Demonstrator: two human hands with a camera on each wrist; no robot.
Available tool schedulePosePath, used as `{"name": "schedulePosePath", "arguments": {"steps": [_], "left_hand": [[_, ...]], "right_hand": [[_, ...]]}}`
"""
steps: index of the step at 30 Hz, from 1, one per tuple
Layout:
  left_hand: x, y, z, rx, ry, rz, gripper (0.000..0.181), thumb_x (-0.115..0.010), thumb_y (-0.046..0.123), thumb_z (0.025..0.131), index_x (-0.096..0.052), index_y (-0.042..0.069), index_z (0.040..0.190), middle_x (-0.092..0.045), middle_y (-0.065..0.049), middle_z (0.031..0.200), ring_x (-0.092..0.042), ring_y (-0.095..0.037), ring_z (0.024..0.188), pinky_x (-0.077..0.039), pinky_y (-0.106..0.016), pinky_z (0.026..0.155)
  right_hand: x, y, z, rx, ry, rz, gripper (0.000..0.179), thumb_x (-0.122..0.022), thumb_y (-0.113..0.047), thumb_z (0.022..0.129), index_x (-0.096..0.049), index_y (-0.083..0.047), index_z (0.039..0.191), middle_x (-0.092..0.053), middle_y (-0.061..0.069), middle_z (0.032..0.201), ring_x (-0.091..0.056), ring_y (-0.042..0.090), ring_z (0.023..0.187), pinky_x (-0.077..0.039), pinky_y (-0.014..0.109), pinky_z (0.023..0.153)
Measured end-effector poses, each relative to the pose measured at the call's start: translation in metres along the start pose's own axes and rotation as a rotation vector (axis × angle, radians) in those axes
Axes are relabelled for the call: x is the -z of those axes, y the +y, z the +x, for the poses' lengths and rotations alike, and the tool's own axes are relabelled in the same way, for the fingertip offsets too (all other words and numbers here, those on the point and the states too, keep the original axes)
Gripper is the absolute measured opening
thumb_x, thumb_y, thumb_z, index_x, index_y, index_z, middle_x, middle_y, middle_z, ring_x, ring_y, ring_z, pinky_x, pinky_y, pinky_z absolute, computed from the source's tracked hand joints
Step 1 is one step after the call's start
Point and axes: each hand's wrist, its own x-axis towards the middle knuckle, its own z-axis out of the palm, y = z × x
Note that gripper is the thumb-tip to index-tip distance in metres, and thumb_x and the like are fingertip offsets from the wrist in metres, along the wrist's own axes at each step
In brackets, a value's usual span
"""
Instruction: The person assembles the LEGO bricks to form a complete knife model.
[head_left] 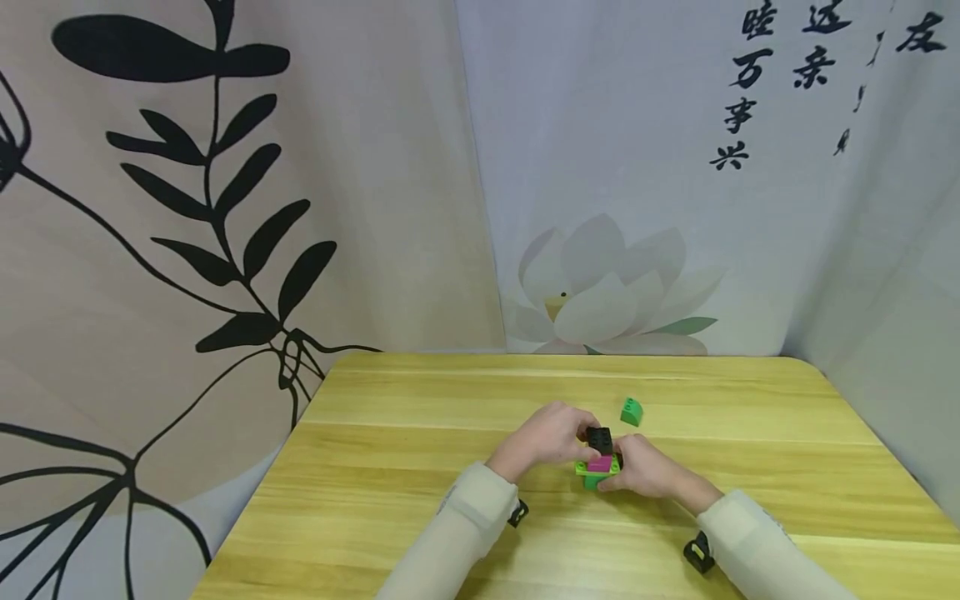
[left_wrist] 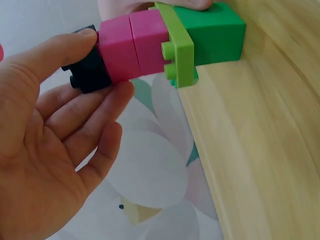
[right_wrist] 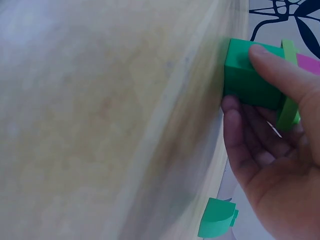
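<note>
A stack of toy building bricks stands on the table between the two hands. At its base is a green brick [right_wrist: 252, 75], with a thin lime-green plate [left_wrist: 181, 55] on it. Above that come two magenta bricks [left_wrist: 119, 50], then a black brick [head_left: 599, 440] on top. My left hand [head_left: 551, 433] pinches the black brick between thumb and fingers. The green base brick is gripped low down by my right hand [head_left: 645, 468], thumb on one side and fingertips on the other. Fingers partly cover the stack in the head view.
A loose green brick with a curved side [head_left: 632, 412] lies on the table beyond the right hand. The wooden table [head_left: 420, 392] reaches back to printed curtains [head_left: 390, 167]. Below each sleeve cuff hangs a dark wrist device [head_left: 699, 553].
</note>
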Motion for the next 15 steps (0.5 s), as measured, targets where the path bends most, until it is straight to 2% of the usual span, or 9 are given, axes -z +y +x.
{"name": "schedulePosePath", "arguments": {"steps": [3, 10, 15], "left_hand": [[-0.0003, 0.0007, -0.0005, -0.010, 0.003, 0.017, 0.030, -0.075, 0.032, 0.081, -0.070, 0.015, 0.106, -0.067, 0.007, 0.086, -0.056, 0.000, 0.072, -0.042, -0.014, 0.065], [-0.0050, -0.0053, -0.0026, 0.020, 0.010, -0.049, 0.034, -0.075, 0.032, 0.082, -0.069, 0.016, 0.111, -0.069, 0.007, 0.090, -0.063, -0.007, 0.083, -0.043, -0.016, 0.071], [-0.0049, -0.0056, -0.0041, 0.028, 0.013, -0.049, 0.035, -0.075, 0.033, 0.082, -0.069, 0.016, 0.112, -0.070, 0.007, 0.092, -0.063, -0.005, 0.083, -0.044, -0.016, 0.072]], "right_hand": [[-0.0009, 0.0003, -0.0004, -0.013, -0.006, 0.004, 0.036, -0.081, -0.022, 0.075, -0.067, -0.008, 0.105, -0.068, -0.004, 0.095, -0.060, 0.007, 0.085, -0.049, 0.028, 0.078], [-0.0013, -0.0003, -0.0001, -0.008, 0.001, -0.004, 0.029, -0.081, -0.021, 0.075, -0.069, -0.010, 0.099, -0.068, -0.008, 0.089, -0.061, 0.006, 0.081, -0.049, 0.026, 0.073], [-0.0020, -0.0009, 0.0008, -0.001, 0.005, -0.021, 0.028, -0.081, -0.021, 0.075, -0.069, -0.011, 0.098, -0.068, -0.008, 0.088, -0.060, 0.005, 0.080, -0.049, 0.026, 0.073]]}}
